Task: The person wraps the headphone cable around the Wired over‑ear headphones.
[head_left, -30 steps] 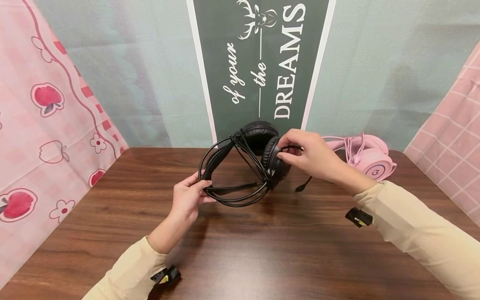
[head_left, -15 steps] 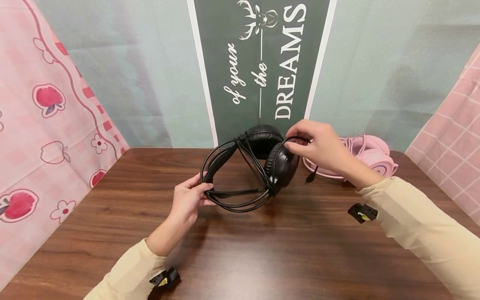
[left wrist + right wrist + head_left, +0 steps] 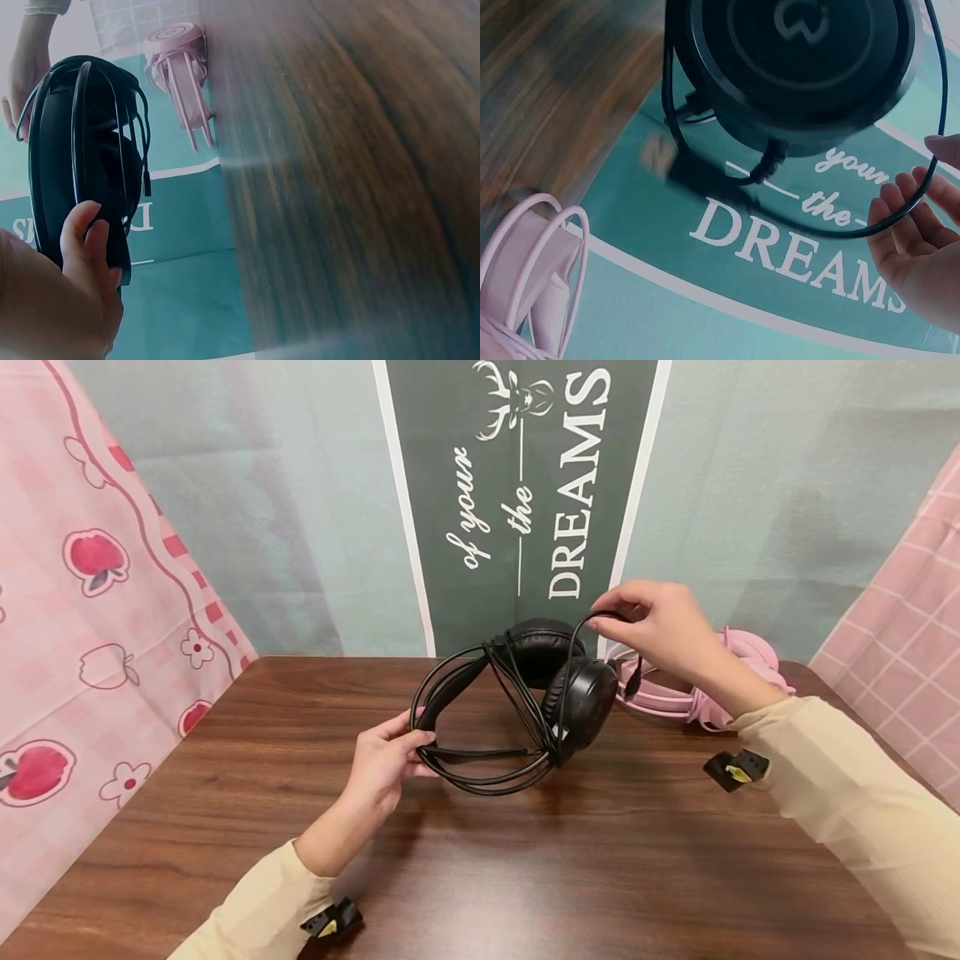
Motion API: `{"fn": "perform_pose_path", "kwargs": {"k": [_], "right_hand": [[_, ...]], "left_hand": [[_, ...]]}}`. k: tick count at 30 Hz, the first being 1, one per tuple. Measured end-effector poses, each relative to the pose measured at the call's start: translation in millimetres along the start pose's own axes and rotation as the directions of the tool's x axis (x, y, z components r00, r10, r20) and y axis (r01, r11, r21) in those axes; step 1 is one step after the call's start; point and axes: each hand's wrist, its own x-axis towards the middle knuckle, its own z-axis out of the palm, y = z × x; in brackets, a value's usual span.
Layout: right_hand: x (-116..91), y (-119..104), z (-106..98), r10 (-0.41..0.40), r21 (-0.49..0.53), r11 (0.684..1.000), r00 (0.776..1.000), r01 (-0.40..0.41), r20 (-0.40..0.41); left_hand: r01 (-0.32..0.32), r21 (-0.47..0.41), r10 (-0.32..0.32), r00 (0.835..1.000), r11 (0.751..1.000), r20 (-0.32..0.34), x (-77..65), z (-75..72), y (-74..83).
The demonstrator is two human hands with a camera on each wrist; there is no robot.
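Black over-ear headphones [image 3: 588, 706] are held at the middle of the table, with their cord looped several times around the headband. My left hand [image 3: 386, 756] grips the headband and the cord loops at their left end. Above the right ear cup, my right hand [image 3: 660, 622] pinches a free length of the black cable [image 3: 832, 234] between thumb and fingers. The cable's plug end [image 3: 633, 681] dangles below that hand; in the right wrist view the plug is blurred. A round logo marks the outer face of the ear cup [image 3: 802, 60] there.
Pink headphones [image 3: 750, 652] with their own wrapped cord lie at the back right of the wooden table [image 3: 480, 877], partly behind my right forearm. A green banner with white lettering [image 3: 517, 510] hangs behind the table. Pink patterned cloths flank both sides.
My right hand has moved up and right, drawing the pinched cable away from the ear cup. The black headphones and my left hand have shifted slightly right and down.
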Motion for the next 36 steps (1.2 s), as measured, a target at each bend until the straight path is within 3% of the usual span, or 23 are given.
{"fn": "perform_pose_path", "kwargs": {"k": [7,16,26,36], "right_hand": [[6,4,-8,0.084,0.027,0.996,0.996,-0.084,-0.021],[15,9,-12,0.068,-0.033,0.997,0.998,-0.067,0.010],[33,2,-18,-0.064,-0.143,0.986,0.989,0.083,0.134],[52,-17,-20,-0.067,-0.209,0.968,0.941,0.142,0.332]], "left_hand": [[0.013,0.029,-0.013,1.000,0.999,0.024,-2.2,2.2,-0.7],[0.026,0.040,-0.028,0.997,0.999,0.069,-3.5,6.2,-0.3],[0.032,0.068,-0.039,0.995,0.997,0.096,-3.8,11.1,-1.1],[0.044,0.086,-0.053,0.993,0.995,0.106,-1.4,15.6,-6.3]]}}
